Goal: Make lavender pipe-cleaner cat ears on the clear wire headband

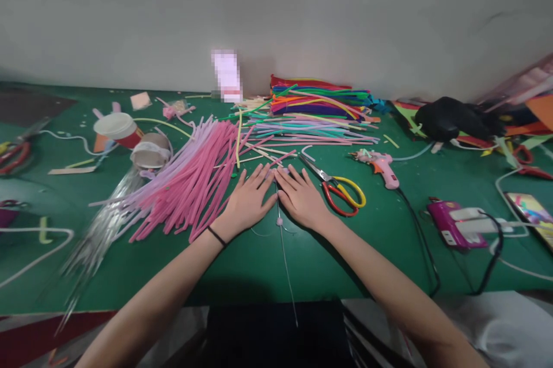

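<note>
My left hand (248,201) lies palm down on the green table (268,264), fingers stretched out and holding nothing. My right hand (302,198) lies flat beside it, thumbs nearly touching. Between the two hands runs a thin wire (286,261) with a small pink bead (279,221) on it, reaching toward me past the table edge. A big fan of pink pipe cleaners (190,184) lies just left of my left hand. Scissors (341,189) with red and yellow handles lie just right of my right hand.
A stack of multicoloured pipe cleaners (319,106) sits by the wall. A pink glue gun (382,166), a magenta device (451,224) with cables and a phone (533,212) lie to the right. Two paper cups (129,137) lie tipped at the left, silver strands (97,230) below them.
</note>
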Action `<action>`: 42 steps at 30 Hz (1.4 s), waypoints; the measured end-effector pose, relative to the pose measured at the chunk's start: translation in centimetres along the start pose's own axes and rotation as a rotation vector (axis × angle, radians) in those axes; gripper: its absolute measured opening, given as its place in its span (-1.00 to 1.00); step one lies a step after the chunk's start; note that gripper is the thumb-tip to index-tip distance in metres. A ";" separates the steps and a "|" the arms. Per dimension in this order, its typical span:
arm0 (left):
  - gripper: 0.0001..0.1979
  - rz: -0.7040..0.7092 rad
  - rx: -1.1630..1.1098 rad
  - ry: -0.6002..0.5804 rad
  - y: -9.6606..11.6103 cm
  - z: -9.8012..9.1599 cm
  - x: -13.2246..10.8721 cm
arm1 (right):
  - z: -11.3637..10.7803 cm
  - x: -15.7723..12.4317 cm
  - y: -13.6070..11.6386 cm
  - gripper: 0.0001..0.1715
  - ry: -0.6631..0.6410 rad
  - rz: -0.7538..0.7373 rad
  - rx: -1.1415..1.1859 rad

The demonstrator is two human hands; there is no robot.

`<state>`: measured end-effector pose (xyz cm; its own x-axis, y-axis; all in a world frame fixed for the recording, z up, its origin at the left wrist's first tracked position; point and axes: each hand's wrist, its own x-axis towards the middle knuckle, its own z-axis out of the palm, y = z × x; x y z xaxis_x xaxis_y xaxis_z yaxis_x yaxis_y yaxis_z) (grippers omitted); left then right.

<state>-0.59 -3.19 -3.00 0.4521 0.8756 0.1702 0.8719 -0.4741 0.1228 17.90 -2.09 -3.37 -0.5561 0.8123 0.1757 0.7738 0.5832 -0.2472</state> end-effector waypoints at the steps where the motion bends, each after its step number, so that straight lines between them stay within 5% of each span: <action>1: -0.41 -0.002 0.007 -0.003 0.0 0.0 0.0 | 0.1 0.1 0.0 -0.38 -0.003 0.004 -0.014; 7: -0.38 -0.007 0.007 -0.004 0.1 0.2 0.0 | -0.2 0.2 -0.1 -0.39 0.024 0.012 -0.007; 12: -0.38 -0.013 -0.015 0.011 0.1 0.3 -0.1 | -2.9 -3.8 -1.6 -0.48 0.114 -0.088 0.130; 19: -0.11 0.054 -0.042 -0.028 -0.2 -0.2 -0.3 | -3.8 -10.0 -2.7 -0.51 -0.125 -0.287 0.199; 35: -0.07 0.047 -0.027 -0.001 -0.2 0.0 -0.5 | -1.4 -10.6 -6.3 -0.29 0.053 -0.222 0.065; 39: -0.27 0.041 -0.170 0.005 -1.0 -0.4 -0.3 | -2.0 -10.1 -5.9 -0.27 0.049 -0.235 0.101; 42: -0.47 -0.060 -0.342 0.153 -2.2 -1.4 0.0 | -4.6 -8.9 -5.6 -0.42 0.098 -0.273 0.166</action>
<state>-2.80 -2.30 -1.95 0.3461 0.8912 0.2931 0.7714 -0.4482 0.4517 19.89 -12.61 0.82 -0.6978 0.6272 0.3459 0.5359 0.7776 -0.3289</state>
